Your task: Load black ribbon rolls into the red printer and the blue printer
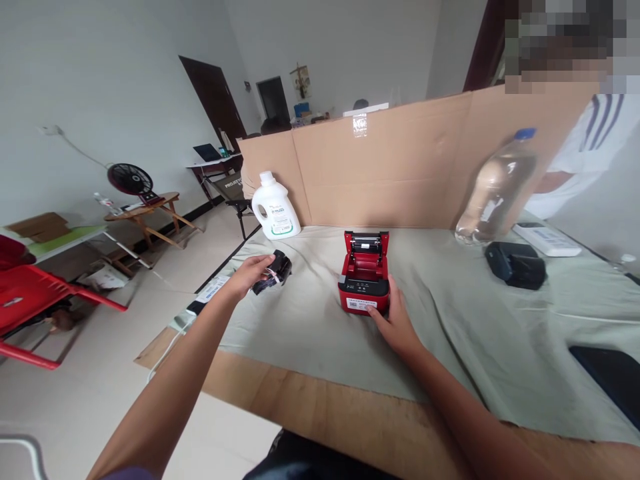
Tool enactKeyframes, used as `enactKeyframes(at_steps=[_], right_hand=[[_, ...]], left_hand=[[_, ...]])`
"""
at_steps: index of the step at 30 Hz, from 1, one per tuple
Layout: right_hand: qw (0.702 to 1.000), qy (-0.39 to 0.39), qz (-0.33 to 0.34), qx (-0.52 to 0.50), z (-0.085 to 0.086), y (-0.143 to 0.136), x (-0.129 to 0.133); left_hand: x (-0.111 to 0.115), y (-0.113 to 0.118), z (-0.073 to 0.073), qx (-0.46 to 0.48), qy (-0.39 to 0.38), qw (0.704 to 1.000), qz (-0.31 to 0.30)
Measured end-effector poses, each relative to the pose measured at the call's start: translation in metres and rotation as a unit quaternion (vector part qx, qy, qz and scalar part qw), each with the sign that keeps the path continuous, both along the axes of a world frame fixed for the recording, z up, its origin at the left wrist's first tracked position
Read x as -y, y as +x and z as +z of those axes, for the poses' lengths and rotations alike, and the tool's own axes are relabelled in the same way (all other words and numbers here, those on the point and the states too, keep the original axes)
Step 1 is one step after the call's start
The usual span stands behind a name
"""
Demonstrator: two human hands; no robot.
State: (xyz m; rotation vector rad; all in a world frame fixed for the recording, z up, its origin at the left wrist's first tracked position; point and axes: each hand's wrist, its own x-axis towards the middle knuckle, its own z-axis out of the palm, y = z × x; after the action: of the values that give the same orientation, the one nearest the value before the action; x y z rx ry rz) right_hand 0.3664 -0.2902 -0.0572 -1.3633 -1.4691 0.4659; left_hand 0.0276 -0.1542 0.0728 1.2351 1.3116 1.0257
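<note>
A small red and black printer (364, 287) stands on the pale green cloth with its lid raised, showing the red compartment inside. My right hand (397, 320) holds it at its right side and front, the thumb beside the white label. To the left, my left hand (251, 273) grips a black object (281, 265) with shiny, crumpled dark wrapping below it; what it is exactly cannot be made out. This object is close to the cloth, and whether it touches it is unclear.
Behind stand a white jug (277, 210), a cardboard panel (380, 163) and a large clear bottle (500, 187). At the right lie a black device (516, 265), a white device (547, 239) and a dark phone-like slab (613, 377). A person in white (590, 153) is beyond the panel.
</note>
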Motion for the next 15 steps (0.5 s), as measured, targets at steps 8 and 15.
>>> enactKeyframes(at_steps=[8,15], right_hand=[[1.0,-0.004,0.003,-0.003,0.001,0.0001,0.0008],[1.0,0.0,0.0,0.004,-0.0009,0.0005,0.0]], left_hand=[[0.0061,0.0007,0.0095,0.054,-0.035,0.998,-0.015],[-0.0017,-0.0044,0.0088,0.104,-0.093,0.99,0.017]])
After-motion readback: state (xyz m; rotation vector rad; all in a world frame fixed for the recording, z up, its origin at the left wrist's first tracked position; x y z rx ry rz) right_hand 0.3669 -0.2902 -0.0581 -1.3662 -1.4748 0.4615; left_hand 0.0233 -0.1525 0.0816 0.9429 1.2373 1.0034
